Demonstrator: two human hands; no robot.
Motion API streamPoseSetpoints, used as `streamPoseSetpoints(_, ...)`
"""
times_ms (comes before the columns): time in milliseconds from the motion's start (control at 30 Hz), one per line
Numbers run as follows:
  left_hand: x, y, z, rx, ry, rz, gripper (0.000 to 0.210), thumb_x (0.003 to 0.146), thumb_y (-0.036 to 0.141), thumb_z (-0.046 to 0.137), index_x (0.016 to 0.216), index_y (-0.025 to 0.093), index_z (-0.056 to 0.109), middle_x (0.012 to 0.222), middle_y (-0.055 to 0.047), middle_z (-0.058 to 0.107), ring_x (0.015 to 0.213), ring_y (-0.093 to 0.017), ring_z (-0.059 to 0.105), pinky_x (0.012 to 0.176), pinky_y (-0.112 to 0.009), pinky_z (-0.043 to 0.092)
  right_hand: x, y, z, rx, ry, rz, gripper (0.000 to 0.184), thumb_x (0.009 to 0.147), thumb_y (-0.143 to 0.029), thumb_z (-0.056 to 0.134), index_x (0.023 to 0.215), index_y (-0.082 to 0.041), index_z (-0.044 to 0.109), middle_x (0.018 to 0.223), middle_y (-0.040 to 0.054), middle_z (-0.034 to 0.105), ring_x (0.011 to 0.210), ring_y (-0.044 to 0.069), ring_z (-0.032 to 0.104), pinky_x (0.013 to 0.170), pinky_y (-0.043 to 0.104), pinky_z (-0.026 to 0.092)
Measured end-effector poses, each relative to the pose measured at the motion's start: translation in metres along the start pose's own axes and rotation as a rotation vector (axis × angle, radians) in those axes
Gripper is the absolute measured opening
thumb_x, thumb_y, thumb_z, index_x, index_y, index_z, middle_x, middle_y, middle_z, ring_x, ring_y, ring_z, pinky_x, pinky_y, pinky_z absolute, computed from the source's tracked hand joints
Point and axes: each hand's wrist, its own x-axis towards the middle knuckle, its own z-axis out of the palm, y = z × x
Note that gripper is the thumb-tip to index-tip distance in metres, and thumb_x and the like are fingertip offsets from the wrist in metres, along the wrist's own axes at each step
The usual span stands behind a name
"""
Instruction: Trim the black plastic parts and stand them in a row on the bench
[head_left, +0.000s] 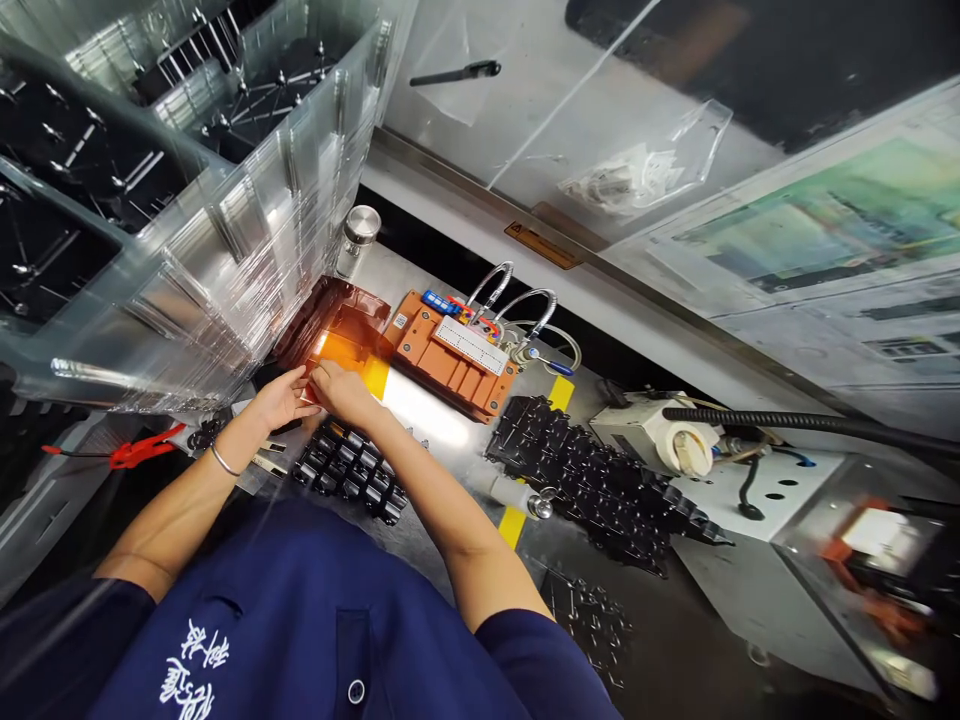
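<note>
An amber see-through plastic box or sheet (351,333) stands on the metal bench, and both hands are at its near side. My left hand (281,402), with a bracelet on the wrist, has its fingers stretched and apart beside it. My right hand (341,392) is closed in a pinch at the amber plastic's near edge; what its fingertips hold is too small to make out. Just below the hands lie black moulded parts (352,470) in rows. To the right stands an orange-brown fixture (450,355) with a white labelled strip and cables.
Tall stacked clear trays (247,230) with black parts rise at left. More black parts (577,475) cover the bench at right, near a white device (660,430) with a black hose. Red-handled cutters (146,447) lie at left. A metal-capped jar (360,228) stands behind.
</note>
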Motion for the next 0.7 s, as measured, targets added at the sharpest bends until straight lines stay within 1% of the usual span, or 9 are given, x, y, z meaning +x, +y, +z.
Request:
streamPoseSetpoints(100,0.008,0.003,0.005,0.016,-0.035,-0.027,0.011,0.075,0.016,0.070,0.067,0.012,0.064,0.057,-0.003,0.062,0.053,-0.012,0.059,0.054,-0.025,0.053,-0.010,0.005,0.006,0.090,0.073,0.014,0.011,0.088,-0.025,0.053,0.079,-0.019,0.055,0.084,0.0053,0.058,0.080,0.017,0.052,0.070,0.028,0.045)
streamPoseSetpoints(167,0.013,0.003,0.012,0.007,-0.026,0.007,0.010,0.074,0.013,0.071,0.067,0.012,0.064,0.058,-0.002,0.061,0.050,-0.008,0.055,0.050,-0.019,0.048,-0.017,0.007,0.013,0.156,0.178,0.091,0.012,0.091,-0.025,0.047,0.081,-0.019,0.053,0.083,0.0049,0.057,0.079,0.016,0.053,0.071,0.029,0.045)
streamPoseSetpoints(267,0.013,0.003,0.021,-0.004,-0.038,0.051,0.008,0.073,0.011,0.072,0.070,0.011,0.065,0.064,-0.002,0.063,0.053,-0.007,0.056,0.054,-0.019,0.049,-0.025,0.006,0.022,0.254,0.366,0.262,0.020,0.094,-0.027,0.035,0.086,-0.018,0.051,0.084,0.0060,0.058,0.078,0.016,0.055,0.071,0.029,0.046)
streamPoseSetpoints(367,0.007,0.005,0.028,0.015,-0.088,0.049,0.013,0.066,0.005,0.076,0.074,0.008,0.066,0.068,-0.004,0.066,0.059,-0.009,0.061,0.060,-0.022,0.053,-0.034,0.002,0.022,0.354,0.477,0.391,0.026,0.094,-0.034,0.035,0.089,-0.017,0.053,0.082,0.0056,0.061,0.073,0.014,0.057,0.066,0.027,0.047)
streamPoseSetpoints(467,0.000,0.006,0.032,0.030,-0.083,0.078,0.020,0.061,0.003,0.078,0.074,0.009,0.065,0.068,-0.002,0.066,0.060,-0.009,0.062,0.062,-0.023,0.053,-0.044,-0.005,0.015,0.435,0.516,0.466,0.028,0.088,-0.043,0.047,0.087,-0.017,0.058,0.076,0.0031,0.064,0.065,0.013,0.057,0.060,0.025,0.047)
streamPoseSetpoints(567,-0.004,0.004,0.037,0.038,-0.056,0.128,0.024,0.058,0.006,0.080,0.073,0.010,0.062,0.065,0.001,0.065,0.059,-0.008,0.061,0.062,-0.022,0.053,-0.053,-0.017,0.008,0.470,0.522,0.531,0.028,0.078,-0.045,0.061,0.075,-0.018,0.061,0.066,0.0011,0.063,0.057,0.013,0.055,0.056,0.025,0.045)
streamPoseSetpoints(633,-0.005,0.002,0.042,0.047,-0.043,0.157,0.025,0.057,0.008,0.081,0.073,0.011,0.062,0.063,0.002,0.064,0.058,-0.008,0.061,0.062,-0.023,0.053,-0.055,-0.025,0.007,0.474,0.526,0.569,0.025,0.075,-0.042,0.063,0.069,-0.018,0.063,0.063,0.0008,0.063,0.055,0.013,0.054,0.057,0.026,0.045)
streamPoseSetpoints(700,-0.007,-0.001,0.046,0.058,-0.028,0.181,0.026,0.056,0.010,0.081,0.073,0.011,0.061,0.063,0.002,0.065,0.058,-0.008,0.061,0.065,-0.024,0.054,-0.055,-0.032,0.008,0.476,0.542,0.595,0.022,0.076,-0.039,0.061,0.068,-0.019,0.065,0.065,0.0017,0.064,0.058,0.014,0.056,0.061,0.028,0.046)
